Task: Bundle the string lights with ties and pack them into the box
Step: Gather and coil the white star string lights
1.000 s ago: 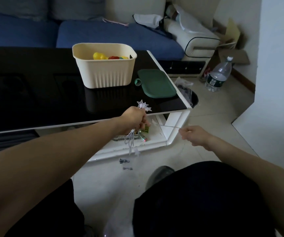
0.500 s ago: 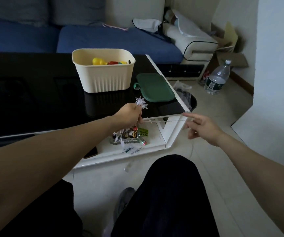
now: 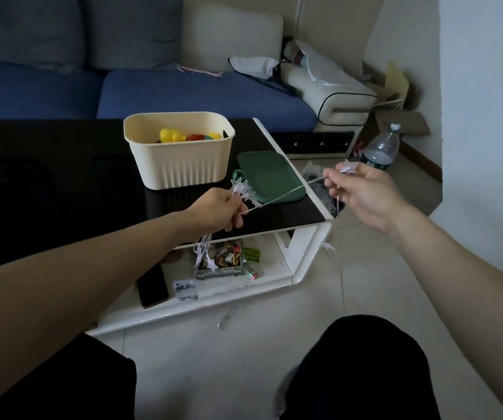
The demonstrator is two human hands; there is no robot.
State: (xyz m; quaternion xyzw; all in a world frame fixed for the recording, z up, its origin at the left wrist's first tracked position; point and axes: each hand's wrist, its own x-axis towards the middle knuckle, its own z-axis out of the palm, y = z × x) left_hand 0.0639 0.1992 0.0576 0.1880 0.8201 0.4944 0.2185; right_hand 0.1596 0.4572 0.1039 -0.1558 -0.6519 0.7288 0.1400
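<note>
Thin wire of the string lights [image 3: 286, 194] is pinched taut between the left hand [image 3: 218, 207] and right hand [image 3: 362, 192]. Gathering is judged unfinished: no tie is fastened, and nothing is packed in the cream box [image 3: 180, 165].

Both forearms are seen bare, no sleeves reaching the wrists. The left hand [image 3: 217, 207] and right hand [image 3: 362, 192] are ungloved. Black trousers [image 3: 356, 371] are worn over both knees.
</note>
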